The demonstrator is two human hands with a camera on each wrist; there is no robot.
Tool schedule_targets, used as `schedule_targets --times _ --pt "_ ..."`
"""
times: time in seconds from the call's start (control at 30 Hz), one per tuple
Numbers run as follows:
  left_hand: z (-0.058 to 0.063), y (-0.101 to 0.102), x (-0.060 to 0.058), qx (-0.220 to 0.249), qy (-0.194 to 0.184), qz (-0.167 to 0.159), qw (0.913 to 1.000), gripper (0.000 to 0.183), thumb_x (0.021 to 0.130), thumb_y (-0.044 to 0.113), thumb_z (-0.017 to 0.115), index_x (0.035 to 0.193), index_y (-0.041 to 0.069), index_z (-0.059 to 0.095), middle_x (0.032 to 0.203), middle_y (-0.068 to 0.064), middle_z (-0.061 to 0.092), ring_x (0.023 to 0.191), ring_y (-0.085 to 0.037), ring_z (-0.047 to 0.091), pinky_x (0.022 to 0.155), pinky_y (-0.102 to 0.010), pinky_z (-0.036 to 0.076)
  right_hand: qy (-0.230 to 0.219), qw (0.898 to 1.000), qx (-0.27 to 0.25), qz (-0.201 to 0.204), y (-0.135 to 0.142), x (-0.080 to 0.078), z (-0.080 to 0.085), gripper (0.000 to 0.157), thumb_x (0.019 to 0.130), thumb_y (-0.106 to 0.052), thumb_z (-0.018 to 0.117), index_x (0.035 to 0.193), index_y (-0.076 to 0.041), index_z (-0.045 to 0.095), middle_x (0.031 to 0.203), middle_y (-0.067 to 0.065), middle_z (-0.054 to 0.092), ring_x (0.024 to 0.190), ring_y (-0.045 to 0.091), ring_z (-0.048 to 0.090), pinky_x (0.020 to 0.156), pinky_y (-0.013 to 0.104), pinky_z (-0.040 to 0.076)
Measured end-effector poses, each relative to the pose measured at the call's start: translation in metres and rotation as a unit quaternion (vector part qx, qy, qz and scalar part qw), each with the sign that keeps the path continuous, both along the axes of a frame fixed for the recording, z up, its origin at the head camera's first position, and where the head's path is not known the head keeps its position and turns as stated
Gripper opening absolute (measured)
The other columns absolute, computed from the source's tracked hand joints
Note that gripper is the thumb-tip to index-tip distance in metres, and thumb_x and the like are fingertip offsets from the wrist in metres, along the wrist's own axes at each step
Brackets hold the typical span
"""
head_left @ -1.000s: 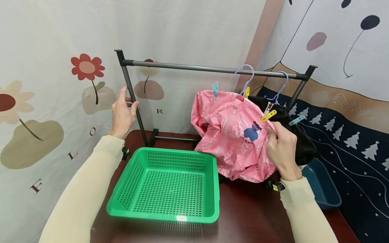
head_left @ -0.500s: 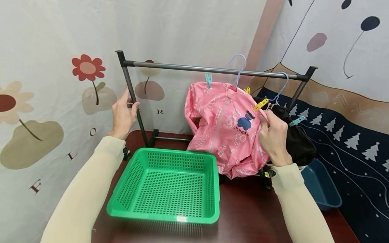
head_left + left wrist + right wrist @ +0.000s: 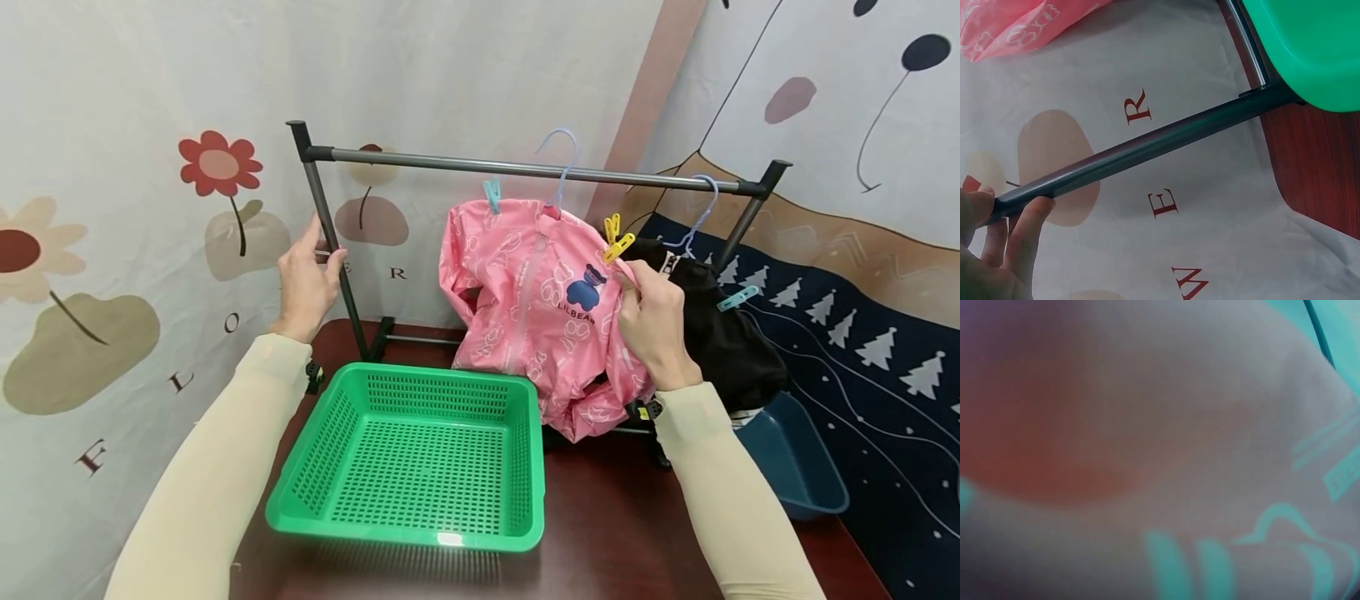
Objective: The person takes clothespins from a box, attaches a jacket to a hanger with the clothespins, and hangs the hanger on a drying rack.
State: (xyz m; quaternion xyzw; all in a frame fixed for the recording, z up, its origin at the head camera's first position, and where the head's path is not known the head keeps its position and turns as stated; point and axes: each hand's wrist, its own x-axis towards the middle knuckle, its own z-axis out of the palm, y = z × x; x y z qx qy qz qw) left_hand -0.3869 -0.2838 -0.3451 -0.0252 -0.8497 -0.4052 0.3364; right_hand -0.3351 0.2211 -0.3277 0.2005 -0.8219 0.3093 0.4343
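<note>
A pink children's jacket [image 3: 525,283] with a blue bear print hangs on a blue hanger [image 3: 567,167], whose hook crosses the rail of the clothes rack [image 3: 480,167]. Whether the hook bears on the rail cannot be told. My right hand [image 3: 654,327] pinches the jacket by its shoulder on the right, just below a yellow clothespin [image 3: 619,247]. A light-blue clothespin [image 3: 492,195] clips the other shoulder. My left hand [image 3: 307,287] holds the rack's left post [image 3: 1141,153] between thumb and fingers. Blurred jacket fabric [image 3: 1222,487] fills the right wrist view.
A green perforated basket [image 3: 405,540] stands on the dark red table [image 3: 600,533] in front of the rack. Behind the jacket on the right hangs a black garment [image 3: 727,342] on another hanger [image 3: 701,221], with a blue clothespin [image 3: 738,298]. A dark blue bin [image 3: 798,458] sits at the right.
My right hand has moved left along the rack, bringing the pink jacket and its hanger with it. More of the black garment shows. The left hand has stayed on the post.
</note>
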Motion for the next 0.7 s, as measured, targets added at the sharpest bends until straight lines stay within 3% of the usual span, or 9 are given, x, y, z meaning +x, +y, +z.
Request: schedule_targets --times 0.43,0.7 --pt "-0.001 0.001 -0.001 0.003 0.002 0.003 1.0 0.077 0.116 0.012 0.072 0.183 0.025 0.038 0.137 -0.03 0.075 0.128 -0.049 0.08 0.11 -0.066 0.065 -0.016 1.0 0.013 0.015 -0.004 -0.003 -0.02 0.016 0.115 -0.008 0.07 0.117 0.006 0.078 0.107 0.027 0.083 0.096 0.049 0.08 0.091 0.061 0.062" --pt "0.0 0.0 0.0 0.011 -0.001 0.0 0.9999 0.079 0.116 0.012 0.073 0.184 0.029 0.037 0.136 -0.028 0.076 0.128 -0.047 0.08 0.11 -0.065 0.065 -0.026 0.999 0.02 0.025 -0.005 -0.003 -0.03 0.014 0.115 -0.007 0.07 0.117 0.004 0.079 0.104 0.024 0.084 0.087 0.042 0.076 0.083 0.05 0.058"
